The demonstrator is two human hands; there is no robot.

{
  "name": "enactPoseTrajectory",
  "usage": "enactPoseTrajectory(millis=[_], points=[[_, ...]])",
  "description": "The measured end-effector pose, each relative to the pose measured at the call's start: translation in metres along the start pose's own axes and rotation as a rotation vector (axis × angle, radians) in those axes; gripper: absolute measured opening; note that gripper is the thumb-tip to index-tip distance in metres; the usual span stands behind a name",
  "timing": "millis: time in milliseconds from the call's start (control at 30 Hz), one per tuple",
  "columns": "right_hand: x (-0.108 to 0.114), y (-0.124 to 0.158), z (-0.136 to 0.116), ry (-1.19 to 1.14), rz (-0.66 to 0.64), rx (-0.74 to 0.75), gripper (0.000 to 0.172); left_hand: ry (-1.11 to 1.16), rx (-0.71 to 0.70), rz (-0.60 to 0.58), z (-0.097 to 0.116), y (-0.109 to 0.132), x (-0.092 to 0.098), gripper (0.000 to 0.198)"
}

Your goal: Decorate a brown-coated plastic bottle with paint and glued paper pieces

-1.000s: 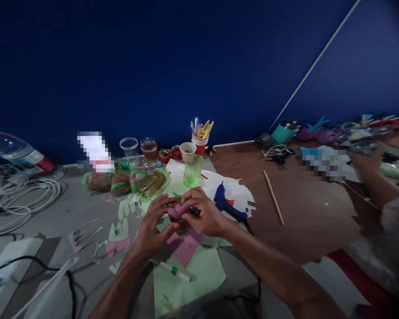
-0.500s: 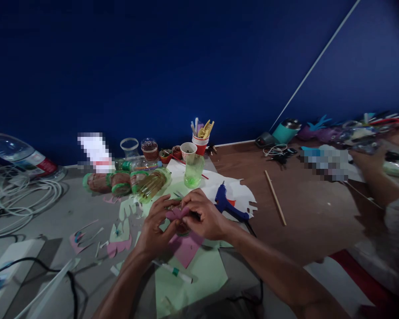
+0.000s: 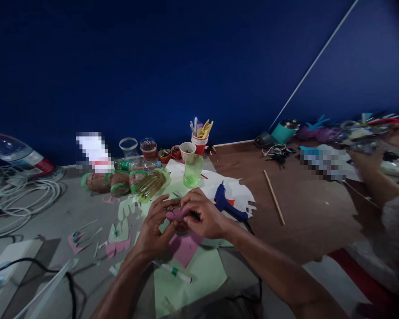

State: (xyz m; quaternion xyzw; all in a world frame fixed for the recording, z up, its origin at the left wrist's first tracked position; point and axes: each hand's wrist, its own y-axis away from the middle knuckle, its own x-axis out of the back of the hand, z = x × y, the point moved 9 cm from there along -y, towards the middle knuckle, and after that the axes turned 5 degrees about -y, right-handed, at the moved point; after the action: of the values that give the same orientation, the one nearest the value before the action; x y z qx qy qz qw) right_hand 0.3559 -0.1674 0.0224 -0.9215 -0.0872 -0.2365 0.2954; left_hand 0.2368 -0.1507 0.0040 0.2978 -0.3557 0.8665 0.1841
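Observation:
Between my hands, above the papers, is a pink paper cutout (image 3: 177,215) with rounded lobes. My right hand (image 3: 204,217) pinches its right side with closed fingers. Curled round the left side of a small brownish round container (image 3: 182,228) is my left hand (image 3: 153,228), its thumb near the cutout. The cutout and fingers hide much of that container. Below the hands lie a pink sheet (image 3: 186,248) and a pale green sheet (image 3: 199,283), with a marker (image 3: 177,273) on top. A blue glue gun (image 3: 224,201) rests just right of my right hand.
Paper scraps (image 3: 118,237) and brown-and-green bottle pieces (image 3: 119,182) lie at left. Behind my hands stand a greenish plastic cup (image 3: 193,172) and a red cup (image 3: 200,144) of utensils. A wooden stick (image 3: 274,197) lies right; another person's arm (image 3: 382,177) reaches in beyond.
The pink cutout has tilted slightly between my fingers. Both hands keep nearly the same place and grip; the whole view has shifted slightly.

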Motion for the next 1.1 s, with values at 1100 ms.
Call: enactPoseTrajectory(millis=[1100], points=[[-0.003, 0.003, -0.013, 0.028, 0.007, 0.155, 0.018, 0.045, -0.126, 0.065, 0.011, -0.001, 0.007, 0.018]])
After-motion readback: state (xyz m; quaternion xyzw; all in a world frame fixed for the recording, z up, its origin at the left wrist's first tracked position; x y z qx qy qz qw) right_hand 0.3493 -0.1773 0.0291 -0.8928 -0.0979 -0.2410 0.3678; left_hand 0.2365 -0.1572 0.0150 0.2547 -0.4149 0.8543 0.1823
